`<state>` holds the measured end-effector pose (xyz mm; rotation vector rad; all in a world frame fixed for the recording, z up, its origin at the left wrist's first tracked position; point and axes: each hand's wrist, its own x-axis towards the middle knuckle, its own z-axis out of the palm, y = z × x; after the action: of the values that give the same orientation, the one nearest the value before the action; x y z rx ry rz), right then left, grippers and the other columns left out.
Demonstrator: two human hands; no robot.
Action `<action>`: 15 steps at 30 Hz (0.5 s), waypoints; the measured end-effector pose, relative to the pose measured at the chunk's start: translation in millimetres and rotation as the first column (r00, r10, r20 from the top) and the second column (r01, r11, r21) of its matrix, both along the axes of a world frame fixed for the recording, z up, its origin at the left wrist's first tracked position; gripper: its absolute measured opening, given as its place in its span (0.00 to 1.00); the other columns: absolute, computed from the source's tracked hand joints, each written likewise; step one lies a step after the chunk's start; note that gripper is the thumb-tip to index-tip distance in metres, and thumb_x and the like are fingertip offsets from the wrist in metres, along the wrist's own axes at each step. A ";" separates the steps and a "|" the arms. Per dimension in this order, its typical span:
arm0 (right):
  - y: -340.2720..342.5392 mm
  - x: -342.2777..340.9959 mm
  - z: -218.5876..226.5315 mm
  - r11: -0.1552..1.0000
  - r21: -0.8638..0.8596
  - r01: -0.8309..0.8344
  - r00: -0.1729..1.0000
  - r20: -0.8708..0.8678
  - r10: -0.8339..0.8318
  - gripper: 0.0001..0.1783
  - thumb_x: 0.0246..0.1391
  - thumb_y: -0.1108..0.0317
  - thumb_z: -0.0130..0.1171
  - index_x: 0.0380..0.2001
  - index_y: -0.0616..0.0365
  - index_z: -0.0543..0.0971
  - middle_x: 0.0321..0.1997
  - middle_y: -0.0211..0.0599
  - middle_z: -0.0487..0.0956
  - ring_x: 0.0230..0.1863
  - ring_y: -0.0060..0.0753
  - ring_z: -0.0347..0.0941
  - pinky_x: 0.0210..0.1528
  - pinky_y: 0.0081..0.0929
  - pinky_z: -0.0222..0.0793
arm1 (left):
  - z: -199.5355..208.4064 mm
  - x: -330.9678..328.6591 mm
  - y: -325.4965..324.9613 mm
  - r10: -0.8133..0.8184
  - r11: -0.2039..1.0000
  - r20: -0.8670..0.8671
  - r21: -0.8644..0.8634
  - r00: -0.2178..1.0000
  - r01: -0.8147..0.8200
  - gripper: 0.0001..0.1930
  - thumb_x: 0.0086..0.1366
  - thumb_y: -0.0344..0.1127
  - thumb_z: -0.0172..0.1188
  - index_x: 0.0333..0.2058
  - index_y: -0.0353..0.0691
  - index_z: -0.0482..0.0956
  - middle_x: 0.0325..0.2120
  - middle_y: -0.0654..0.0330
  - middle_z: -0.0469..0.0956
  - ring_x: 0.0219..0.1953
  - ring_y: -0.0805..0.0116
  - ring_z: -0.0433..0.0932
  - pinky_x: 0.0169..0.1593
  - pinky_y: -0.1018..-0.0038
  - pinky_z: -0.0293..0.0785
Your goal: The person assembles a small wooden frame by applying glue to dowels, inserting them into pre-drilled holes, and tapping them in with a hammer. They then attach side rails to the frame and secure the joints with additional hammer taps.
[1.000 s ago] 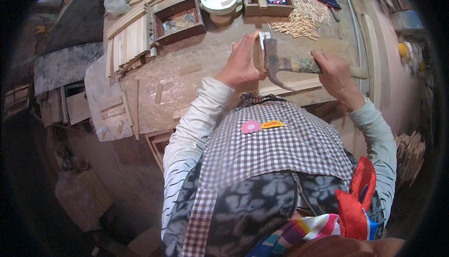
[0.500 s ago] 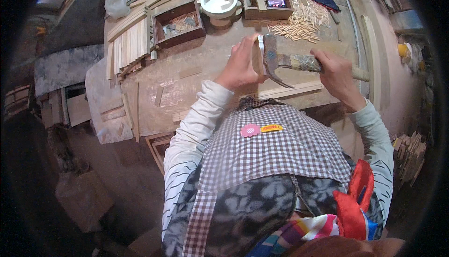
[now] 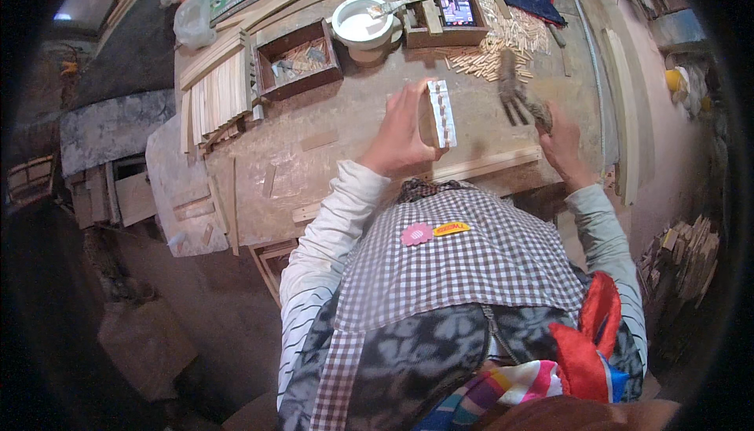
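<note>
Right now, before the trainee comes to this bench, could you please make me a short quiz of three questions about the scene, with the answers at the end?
1. Who holds the hammer? A: left hand; B: right hand; C: neither.
2. True or false: a gap shows between the hammer and the block.
3. Fill in: the brush lies over a bowl whose colour is ____.

Key:
1. B, the right hand; the left hand holds the block.
2. True.
3. White.
</note>
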<state>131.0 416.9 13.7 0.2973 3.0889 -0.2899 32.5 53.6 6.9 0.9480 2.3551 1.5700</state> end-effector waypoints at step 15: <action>80.3 18.9 -62.5 0.938 -0.034 0.345 0.908 -0.240 -0.343 0.30 0.56 0.53 0.71 0.56 0.60 0.78 0.50 0.50 0.82 0.54 0.54 0.78 0.56 0.46 0.71 | -4.7 -5.1 -5.6 0.176 0.935 0.286 0.251 0.942 -0.250 0.61 0.46 0.46 0.81 0.71 0.30 0.52 0.64 0.45 0.65 0.68 0.51 0.64 0.72 0.59 0.58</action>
<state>149.9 497.3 -48.8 0.8769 3.2604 -0.3426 27.5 48.0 2.1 0.4965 2.1468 2.0196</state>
